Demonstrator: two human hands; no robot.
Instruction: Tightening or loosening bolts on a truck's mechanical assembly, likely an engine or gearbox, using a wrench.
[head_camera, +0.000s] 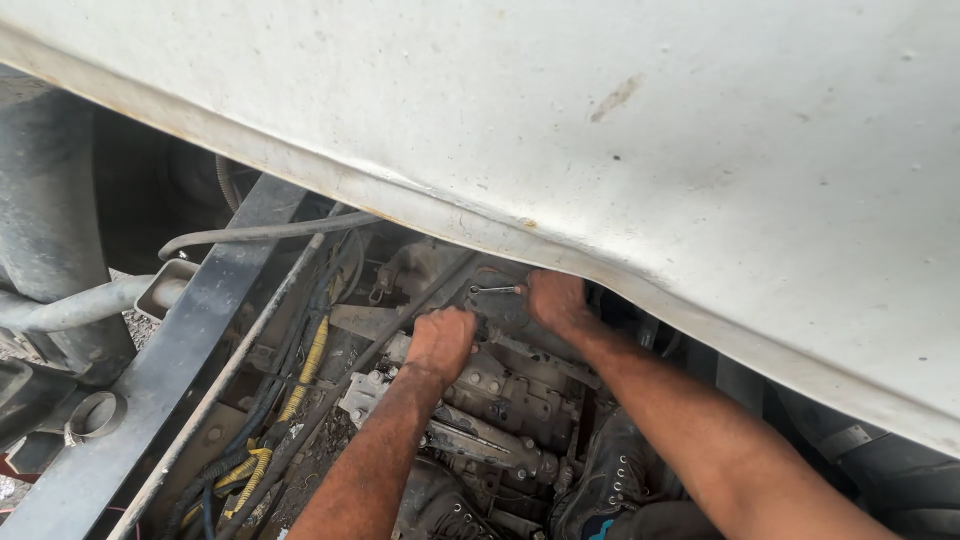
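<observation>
A: Why reach so deep?
B: The white body panel (700, 150) overhangs the engine block (510, 400). The right hand (555, 300) grips a slim wrench (495, 290) at the far side; the left hand (440, 340), fisted, braces just beside it.

A broad white body panel (620, 130), dusty and marked with small rust spots, fills the upper part of the view, its lower edge running down to the right. Below it a dark steel frame rail (165, 375) slants across the left side, with a grey hose (250, 234) curving over it. Beside the rail runs a bundle of wires in yellow ribbed sleeving (305, 368). At the far left stands a grey metal pipe (70, 308), and near it a round ring fitting (95, 414)
</observation>
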